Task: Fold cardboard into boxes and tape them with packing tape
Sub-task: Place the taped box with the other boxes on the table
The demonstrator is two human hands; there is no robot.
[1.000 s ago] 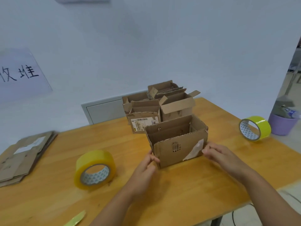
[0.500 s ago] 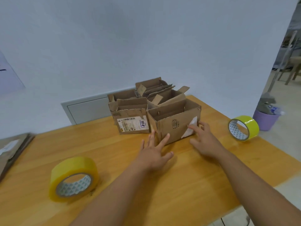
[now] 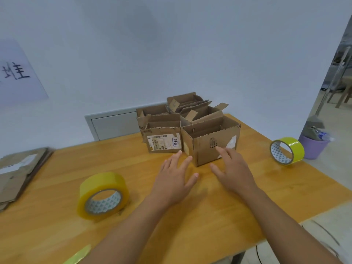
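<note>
An open-topped cardboard box point(image 3: 206, 148) stands on the wooden table point(image 3: 219, 212), pushed up against a cluster of other folded boxes point(image 3: 162, 138) at the back. My left hand point(image 3: 174, 180) hovers with fingers spread just in front of the box's left corner and holds nothing. My right hand point(image 3: 233, 170) is also spread flat, its fingertips at the box's front face. A large roll of yellow packing tape point(image 3: 102, 195) stands on edge at the left. A smaller greenish-yellow roll point(image 3: 286, 150) stands at the right.
A stack of flat cardboard point(image 3: 17, 172) lies at the table's left edge. A strip of tape point(image 3: 78, 256) lies at the near edge. A purple bin point(image 3: 314, 147) sits on the floor beyond the right edge. A white wall rises behind the table.
The box has been pushed back from the table's middle against the other boxes. Both hands have let go of it and drawn slightly back, fingers spread.
</note>
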